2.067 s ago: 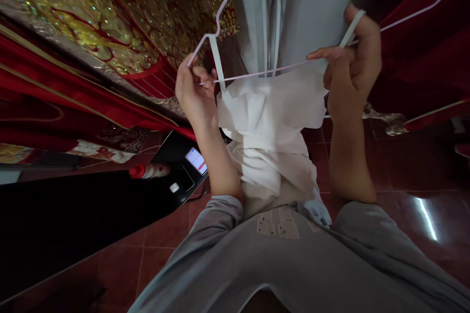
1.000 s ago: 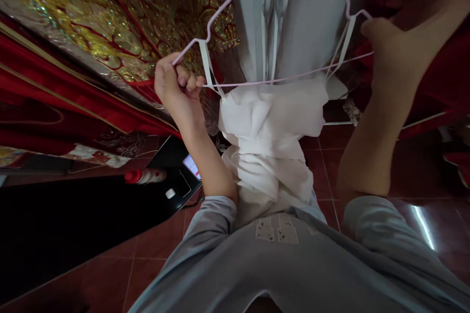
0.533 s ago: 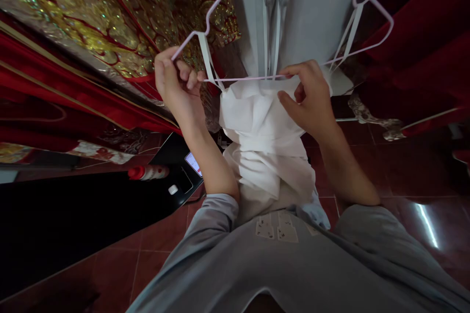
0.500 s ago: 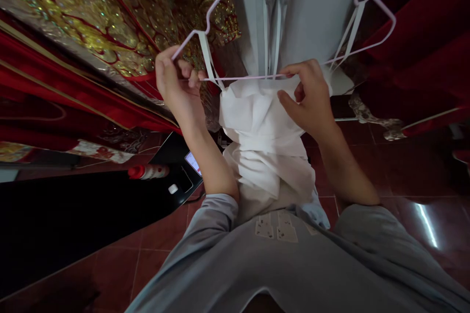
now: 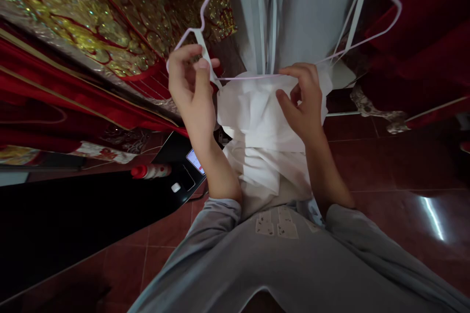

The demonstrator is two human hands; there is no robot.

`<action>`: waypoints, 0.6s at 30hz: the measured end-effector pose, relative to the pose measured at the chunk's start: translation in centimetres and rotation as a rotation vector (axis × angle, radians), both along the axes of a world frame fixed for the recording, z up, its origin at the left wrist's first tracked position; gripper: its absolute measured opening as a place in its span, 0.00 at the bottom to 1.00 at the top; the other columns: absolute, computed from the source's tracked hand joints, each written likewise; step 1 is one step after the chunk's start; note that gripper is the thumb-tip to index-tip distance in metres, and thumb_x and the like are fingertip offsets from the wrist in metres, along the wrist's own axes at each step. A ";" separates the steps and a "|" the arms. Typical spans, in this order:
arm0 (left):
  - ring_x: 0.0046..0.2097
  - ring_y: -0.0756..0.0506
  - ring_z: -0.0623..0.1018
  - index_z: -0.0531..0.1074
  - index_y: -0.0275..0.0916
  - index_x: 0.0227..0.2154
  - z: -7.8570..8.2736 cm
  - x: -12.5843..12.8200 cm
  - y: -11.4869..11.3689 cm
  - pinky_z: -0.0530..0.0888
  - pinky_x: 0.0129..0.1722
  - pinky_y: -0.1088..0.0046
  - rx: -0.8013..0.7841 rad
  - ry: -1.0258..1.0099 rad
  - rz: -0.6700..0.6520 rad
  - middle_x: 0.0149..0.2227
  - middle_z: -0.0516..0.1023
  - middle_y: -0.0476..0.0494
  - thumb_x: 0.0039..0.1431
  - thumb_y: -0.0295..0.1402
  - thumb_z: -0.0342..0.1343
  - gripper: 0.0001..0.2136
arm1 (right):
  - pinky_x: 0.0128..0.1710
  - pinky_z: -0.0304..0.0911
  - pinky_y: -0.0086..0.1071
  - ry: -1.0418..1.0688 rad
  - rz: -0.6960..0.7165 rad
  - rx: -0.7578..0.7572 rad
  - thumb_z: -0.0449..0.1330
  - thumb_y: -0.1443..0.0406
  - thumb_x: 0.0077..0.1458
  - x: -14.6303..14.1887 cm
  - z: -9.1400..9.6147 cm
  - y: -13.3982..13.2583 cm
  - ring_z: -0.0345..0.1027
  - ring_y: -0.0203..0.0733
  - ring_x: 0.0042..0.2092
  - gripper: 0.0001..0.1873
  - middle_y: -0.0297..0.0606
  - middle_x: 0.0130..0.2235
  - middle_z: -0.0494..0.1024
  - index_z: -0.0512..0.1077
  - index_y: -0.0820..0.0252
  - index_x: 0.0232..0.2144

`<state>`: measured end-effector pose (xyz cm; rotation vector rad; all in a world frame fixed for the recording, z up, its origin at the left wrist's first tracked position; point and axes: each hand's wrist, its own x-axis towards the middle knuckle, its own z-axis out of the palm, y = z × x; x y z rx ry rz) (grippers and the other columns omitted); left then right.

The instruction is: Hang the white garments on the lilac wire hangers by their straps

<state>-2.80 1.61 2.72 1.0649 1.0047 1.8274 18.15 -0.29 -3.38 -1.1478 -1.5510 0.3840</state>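
Observation:
A pale pink clothes hanger [image 5: 245,78] stretches across in front of me, with a white garment [image 5: 257,112] hanging from it by thin straps. My left hand [image 5: 193,83] is closed at the hanger's left end, thumb and fingers around the garment's left strap [image 5: 204,48]. On the lower bar rests my right hand [image 5: 303,100], fingers curled over it and thumb held apart below, in front of the white cloth. The right strap [image 5: 355,22] loops over the hanger's right shoulder, away from both hands. The hanger's top lies beyond the upper edge of the view.
Red and gold sequined garments [image 5: 110,24] hang at left, dark red cloth [image 5: 422,44] at right. Behind the hanger is a light grey panel [image 5: 312,14]. A black table [image 5: 91,210] at left carries a red-capped bottle [image 5: 150,171], a phone [image 5: 195,160] and a small white case [image 5: 176,187].
My left hand has moved right, from the hanger's left corner to the strap. My right hand stays at the lower bar, its arm drawn inward. The hanger tilts slightly, right end higher.

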 end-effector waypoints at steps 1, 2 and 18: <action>0.41 0.44 0.81 0.75 0.41 0.42 0.5 0.2 -0.1 0.70 0.28 0.77 0.047 0.043 0.002 0.43 0.81 0.43 0.73 0.30 0.61 0.01 | 0.32 0.64 0.31 0.006 -0.005 0.002 0.59 0.61 0.62 -0.2 -0.1 0.0 0.64 0.33 0.36 0.17 0.39 0.57 0.72 0.71 0.47 0.53; 0.34 0.47 0.78 0.75 0.41 0.41 1.1 0.4 -0.1 0.67 0.25 0.77 0.089 0.079 -0.001 0.41 0.81 0.44 0.75 0.29 0.58 0.04 | 0.31 0.64 0.30 0.008 -0.010 0.002 0.59 0.62 0.62 -0.4 -0.2 0.1 0.64 0.32 0.35 0.17 0.39 0.56 0.72 0.71 0.47 0.53; 0.25 0.49 0.72 0.77 0.43 0.47 -3.4 -2.5 1.8 0.59 0.21 0.69 -0.090 -0.157 0.200 0.52 0.82 0.44 0.79 0.41 0.45 0.16 | 0.28 0.59 0.32 0.004 -0.015 0.053 0.57 0.59 0.62 0.0 -0.8 0.8 0.62 0.33 0.34 0.16 0.39 0.55 0.71 0.71 0.48 0.52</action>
